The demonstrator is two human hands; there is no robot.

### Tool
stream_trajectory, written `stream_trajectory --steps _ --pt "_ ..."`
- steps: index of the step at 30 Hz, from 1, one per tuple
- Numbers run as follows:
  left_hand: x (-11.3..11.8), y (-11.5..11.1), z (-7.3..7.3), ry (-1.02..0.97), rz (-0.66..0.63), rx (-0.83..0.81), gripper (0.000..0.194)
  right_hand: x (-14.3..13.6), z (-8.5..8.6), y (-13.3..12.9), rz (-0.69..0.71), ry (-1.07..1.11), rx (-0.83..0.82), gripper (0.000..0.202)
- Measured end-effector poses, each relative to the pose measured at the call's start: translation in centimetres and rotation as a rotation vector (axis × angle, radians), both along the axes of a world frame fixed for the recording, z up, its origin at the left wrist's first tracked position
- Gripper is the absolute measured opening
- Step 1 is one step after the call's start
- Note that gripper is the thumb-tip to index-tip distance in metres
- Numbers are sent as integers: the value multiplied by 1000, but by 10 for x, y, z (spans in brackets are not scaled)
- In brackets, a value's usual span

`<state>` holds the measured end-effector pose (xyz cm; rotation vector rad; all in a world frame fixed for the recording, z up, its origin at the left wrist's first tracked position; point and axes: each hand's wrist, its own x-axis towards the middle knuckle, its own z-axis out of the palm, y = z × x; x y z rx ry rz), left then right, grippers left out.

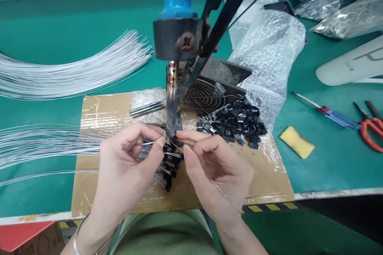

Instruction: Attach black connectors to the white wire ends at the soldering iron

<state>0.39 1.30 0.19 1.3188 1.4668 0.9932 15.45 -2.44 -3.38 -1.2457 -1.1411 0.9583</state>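
Note:
A soldering iron [171,99] with a blue handle is clamped upright, its tip pointing down between my two hands. My left hand [131,163] pinches a thin grey wire [145,143] just left of the tip. In my right hand [217,167], thumb and fingers close on a strand of solder wire [224,195]; it trails down across the palm, and its front end reaches toward the tip. Fingertips hide the exact contact at the tip. Under and between the hands lie wires with small black connectors [169,183] on their ends.
Loose black connectors [233,121] form a heap on the cardboard [260,171], beside a dark fan [212,91]. Bundled white wires [74,73] lie at left. To the right are a yellow sponge [297,142], a screwdriver [332,115], red-handled scissors [371,131] and bubble wrap [266,59].

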Motion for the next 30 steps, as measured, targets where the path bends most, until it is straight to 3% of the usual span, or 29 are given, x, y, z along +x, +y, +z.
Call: stream_trajectory --steps 30 --pt "1 -1 0 -35 12 43 19 -2 0 -2 -20 -19 23 22"
